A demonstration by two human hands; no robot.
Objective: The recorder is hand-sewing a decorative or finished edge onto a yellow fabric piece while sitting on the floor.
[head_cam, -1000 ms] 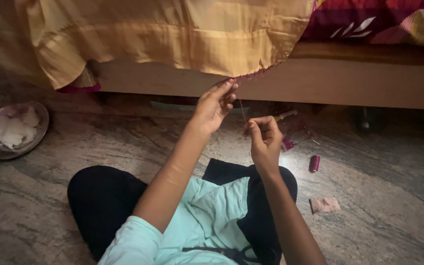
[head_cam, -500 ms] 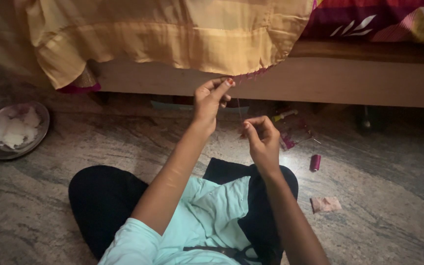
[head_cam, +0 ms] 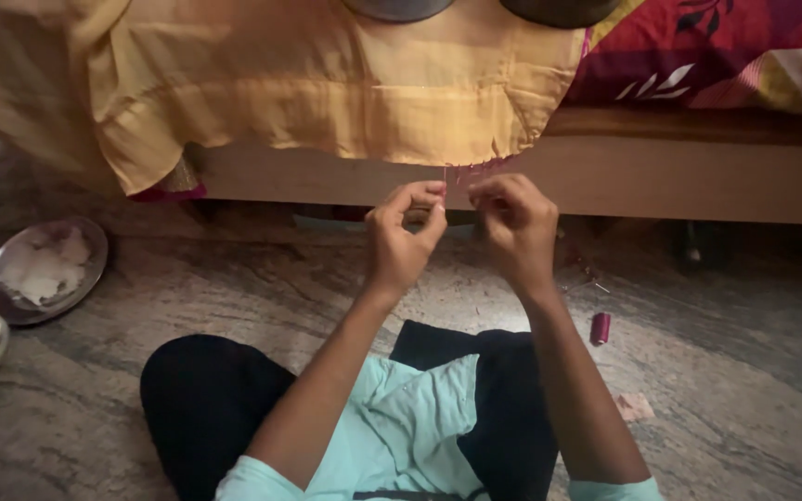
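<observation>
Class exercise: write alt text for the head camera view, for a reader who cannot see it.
A seated person's left hand and right hand pinch the hem of a yellow cloth hanging off a wooden bed. A maroon thread spool and steel plate lie on the stone floor.

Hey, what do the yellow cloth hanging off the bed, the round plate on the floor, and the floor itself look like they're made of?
Yellow cloth: a thin woven fabric with a soft sheen, perhaps silk or a synthetic; it drapes and creases in folds. Round plate: probably steel, going by its grey reflective rim. Floor: seemingly polished stone, grey with streaky veins. Both hands, left hand and right hand, are raised at the cloth's lower edge.
</observation>
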